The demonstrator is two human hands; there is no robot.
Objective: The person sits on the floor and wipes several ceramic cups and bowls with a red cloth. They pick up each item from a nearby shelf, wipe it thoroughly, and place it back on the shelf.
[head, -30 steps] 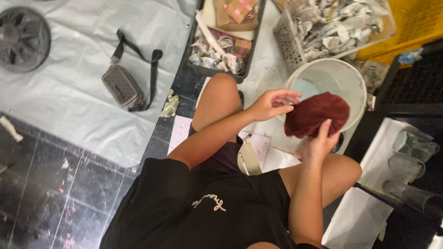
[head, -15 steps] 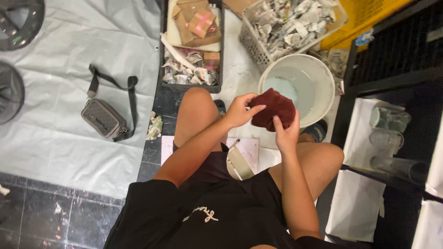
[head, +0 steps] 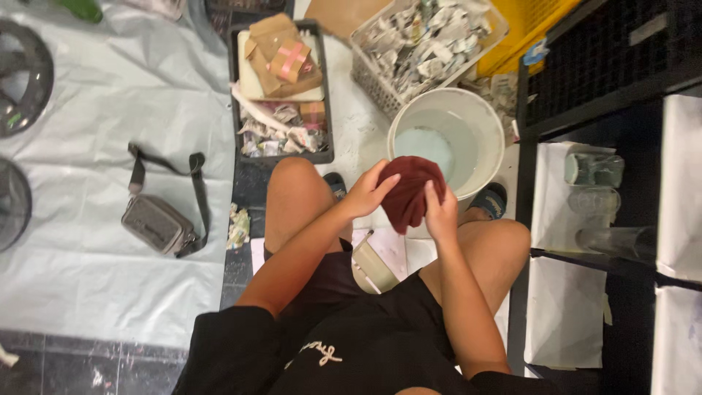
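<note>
Two hands on one dark red cloth point(head: 408, 192), bunched into a rounded lump and held up between the knees. Left hand point(head: 368, 193) pressed against the left side of the lump, fingers spread and curled around it, thumb on top. Right hand point(head: 441, 212) closed on the lower right part, fingers tucked into the folds, so clamped on the fabric and not apart from it. Held by both sides probably because a soft lump like this sags and opens when gripped by one side only.

Just beyond the fingers, almost under the cloth: a white bucket point(head: 446, 135) with pale water at the bottom (kept close, likely so that drips fall in or near it and not on the lap). Farther out past the left hand, a black tray point(head: 325, 102) with cardboard pieces and torn paper scraps. Past the right hand and beyond the bucket, a white mesh basket point(head: 373, 77) full of crumpled newspaper.

Below the hands, between the thighs, a roll of tape point(head: 374, 265) lying on white paper sheets point(head: 395, 249). Well away to the left of the left hand, a small grey bag point(head: 155, 223) with a strap, resting on a pale plastic sheet point(head: 88, 183) spread over the floor. To the right of the right hand, glass jars point(head: 594, 170) lying on white paper in a dark shelf.
</note>
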